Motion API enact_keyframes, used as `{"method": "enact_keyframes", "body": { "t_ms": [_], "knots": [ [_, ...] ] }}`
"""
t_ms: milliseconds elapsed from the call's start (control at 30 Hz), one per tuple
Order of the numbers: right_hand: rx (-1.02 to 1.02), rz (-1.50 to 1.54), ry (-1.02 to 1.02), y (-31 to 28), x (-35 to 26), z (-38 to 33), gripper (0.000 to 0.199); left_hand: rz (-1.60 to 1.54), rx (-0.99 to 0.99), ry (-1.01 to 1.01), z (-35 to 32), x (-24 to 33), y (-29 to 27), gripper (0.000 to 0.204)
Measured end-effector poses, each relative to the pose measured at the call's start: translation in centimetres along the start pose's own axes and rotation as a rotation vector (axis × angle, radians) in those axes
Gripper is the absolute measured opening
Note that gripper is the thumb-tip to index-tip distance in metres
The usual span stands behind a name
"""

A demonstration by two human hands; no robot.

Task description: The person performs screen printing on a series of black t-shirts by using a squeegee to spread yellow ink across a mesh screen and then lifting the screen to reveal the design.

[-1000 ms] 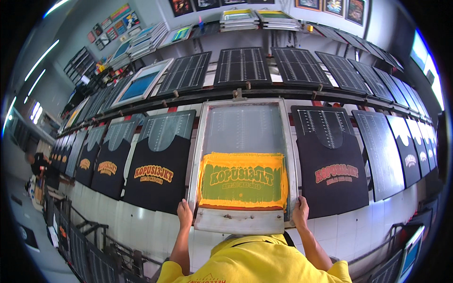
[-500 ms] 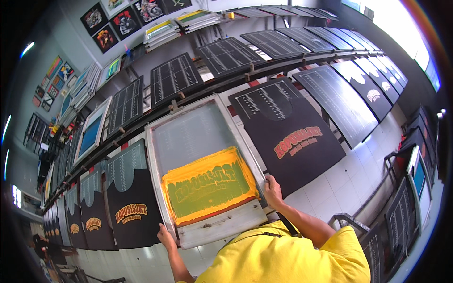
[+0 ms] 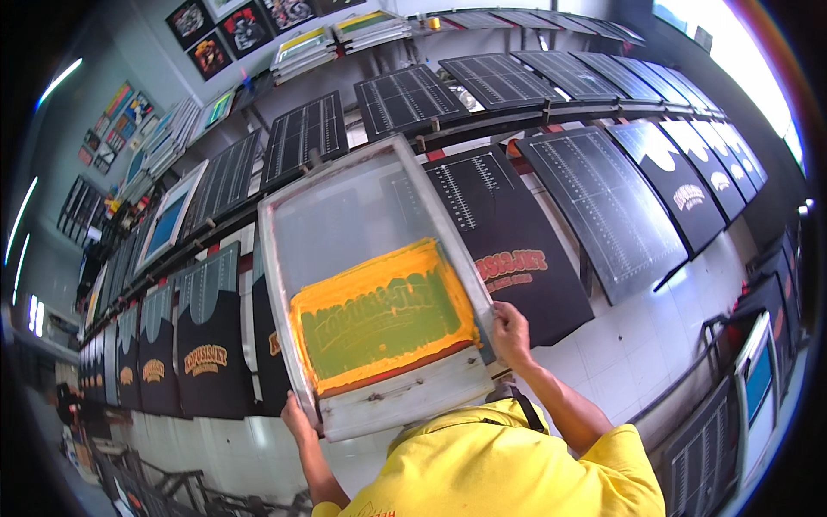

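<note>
A screen-printing frame (image 3: 412, 396) slants in front of me, its pale mesh in the upper half and yellow-orange ink (image 3: 366, 274) around a green stencil area in the lower half. My left hand (image 3: 299, 419) grips its lower left corner. On the right side rail, low down, my right hand (image 3: 511, 336) is closed. The frame overlaps the left part of a black T-shirt (image 3: 538, 297) with red lettering, laid on a board. At its left edge another black T-shirt (image 3: 266, 379) is partly hidden. The frame's gap above the boards is hard to judge.
More printed black T-shirts (image 3: 215, 385) lie on boards along the row to the left. Bare dark boards (image 3: 603, 202) with white marks continue right and behind. Stacked screens (image 3: 303, 53) stand at the back. A rack with a blue-meshed screen (image 3: 760, 383) is at lower right.
The frame has moved right along the row in my hands. It now overlaps the right-hand shirt, and part of a printed shirt shows at its left. My head view has shifted as well.
</note>
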State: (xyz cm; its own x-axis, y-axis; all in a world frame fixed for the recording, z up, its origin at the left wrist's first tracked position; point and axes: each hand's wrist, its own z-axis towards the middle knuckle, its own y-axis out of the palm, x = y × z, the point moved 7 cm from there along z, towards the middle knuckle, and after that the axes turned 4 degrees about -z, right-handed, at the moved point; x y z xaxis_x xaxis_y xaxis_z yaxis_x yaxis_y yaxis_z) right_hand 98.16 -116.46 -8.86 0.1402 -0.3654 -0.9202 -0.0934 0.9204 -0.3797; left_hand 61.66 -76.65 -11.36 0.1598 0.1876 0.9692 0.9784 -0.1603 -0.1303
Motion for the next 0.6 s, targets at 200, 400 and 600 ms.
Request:
{"method": "enact_keyframes", "body": {
  "t_ms": [200, 400, 600],
  "knots": [
    [0.035, 0.019, 0.003, -12.7, 7.2, 6.4, 0.025, -0.025, -0.057, -0.023, -11.1, -2.3, 10.6, 0.029],
    [0.049, -0.037, 0.079, -21.3, 11.4, 9.7, 0.024, -0.018, -0.203, 0.009, -17.9, -2.8, 18.4, 0.038],
    [0.025, -0.082, 0.14, -22.8, 11.6, 11.1, 0.024, 0.116, -0.192, 0.122, -18.0, -3.5, 21.1, 0.043]
  ]
}}
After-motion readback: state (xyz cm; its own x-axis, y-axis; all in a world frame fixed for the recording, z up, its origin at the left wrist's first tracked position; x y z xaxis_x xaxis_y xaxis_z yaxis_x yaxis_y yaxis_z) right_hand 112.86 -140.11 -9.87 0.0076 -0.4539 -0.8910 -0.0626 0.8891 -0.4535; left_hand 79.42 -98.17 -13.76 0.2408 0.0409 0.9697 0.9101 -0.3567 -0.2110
